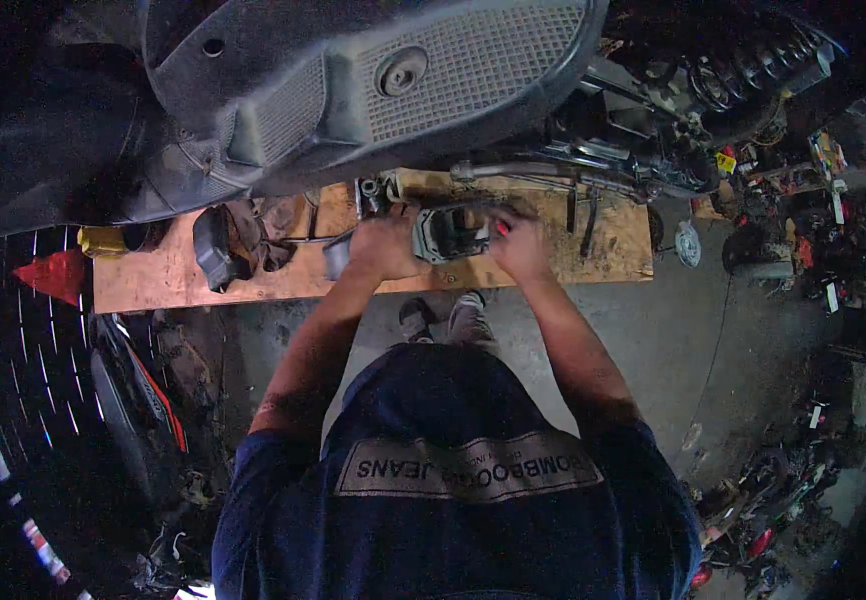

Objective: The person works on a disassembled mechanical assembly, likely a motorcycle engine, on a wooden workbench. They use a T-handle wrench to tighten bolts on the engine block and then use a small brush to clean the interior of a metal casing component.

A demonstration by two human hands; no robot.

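On the wooden bench, an open grey metal housing [431, 240] with a dark hollow inside lies between my two hands. My left hand [383, 248] is closed against its left side; the fingertips are hard to make out. At the opposite rim, my right hand [521, 248] is closed with its fingers curled, and a small red thing [503, 228] shows at the fingertips. What that red thing is, I cannot tell. Just beyond my left hand stands a metal part with a round opening [370, 188]. A grey piece [337, 256] sits left of that hand.
A scooter's ribbed footboard [473, 75] hangs low over the bench [283, 285]. Dark grey covers [215, 250], a yellow object [101, 241] and a red cloth-like piece [53, 277] are at the left. Dark rods [590, 225] lie at the right; parts clutter the floor beyond.
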